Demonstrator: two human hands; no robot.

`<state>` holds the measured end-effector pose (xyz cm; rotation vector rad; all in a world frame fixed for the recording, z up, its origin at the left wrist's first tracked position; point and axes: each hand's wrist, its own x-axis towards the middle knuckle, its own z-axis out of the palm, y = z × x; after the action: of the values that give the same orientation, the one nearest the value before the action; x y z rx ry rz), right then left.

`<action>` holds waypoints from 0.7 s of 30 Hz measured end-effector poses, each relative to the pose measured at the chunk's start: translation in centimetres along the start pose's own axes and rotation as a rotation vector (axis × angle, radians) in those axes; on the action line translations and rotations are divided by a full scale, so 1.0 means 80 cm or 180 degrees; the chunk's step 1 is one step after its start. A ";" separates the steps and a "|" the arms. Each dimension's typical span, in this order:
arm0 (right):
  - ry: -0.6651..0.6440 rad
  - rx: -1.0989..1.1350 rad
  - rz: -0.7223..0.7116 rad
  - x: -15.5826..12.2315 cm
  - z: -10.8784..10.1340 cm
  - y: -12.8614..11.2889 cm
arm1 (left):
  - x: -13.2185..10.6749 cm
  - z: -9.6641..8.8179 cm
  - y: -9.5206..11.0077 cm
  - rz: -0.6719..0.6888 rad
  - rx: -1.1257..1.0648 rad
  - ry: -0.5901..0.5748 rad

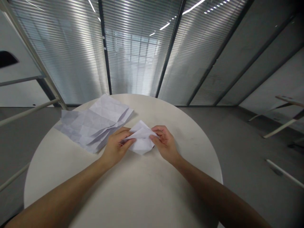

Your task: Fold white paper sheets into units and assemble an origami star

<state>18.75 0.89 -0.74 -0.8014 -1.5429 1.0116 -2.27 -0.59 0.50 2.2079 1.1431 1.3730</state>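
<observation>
A small folded piece of white paper (142,144) is held between my two hands, just above or on the table; which of these I cannot tell. Its upper part rises to a point and a crease runs across its middle. My left hand (117,144) pinches its left corner, thumb in front and fingers behind. On the opposite corner, my right hand (166,143) grips with thumb and fingers the same way. Parts of the fingers are hidden behind the paper. Left of my left hand lies a stack of creased white paper sheets (92,122).
The round white table (147,196) carries the paper. Past its far edge stands a glass wall with blinds (135,57). A whiteboard stand (28,112) is on the left. Table legs (280,128) show on the right over the grey floor (237,142).
</observation>
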 end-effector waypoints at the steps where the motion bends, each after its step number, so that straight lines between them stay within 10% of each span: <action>1: -0.0012 -0.0026 -0.0042 -0.001 0.000 0.000 | 0.001 0.000 -0.001 -0.0031 0.0027 -0.0035; 14: -0.0125 -0.0637 -0.0008 0.004 -0.004 -0.009 | -0.001 -0.001 0.004 0.0426 0.0454 0.0261; 18: -0.0278 -0.0921 -0.0390 0.004 -0.005 -0.016 | -0.001 -0.001 0.008 -0.0104 0.0315 0.0106; 21: -0.0336 -0.0522 0.0156 0.002 0.001 -0.014 | 0.000 0.002 0.007 -0.0581 0.0052 0.0056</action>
<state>18.66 0.57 0.35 -0.9155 -1.7208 0.9854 -1.85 -0.96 0.75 2.0481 1.3298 1.3140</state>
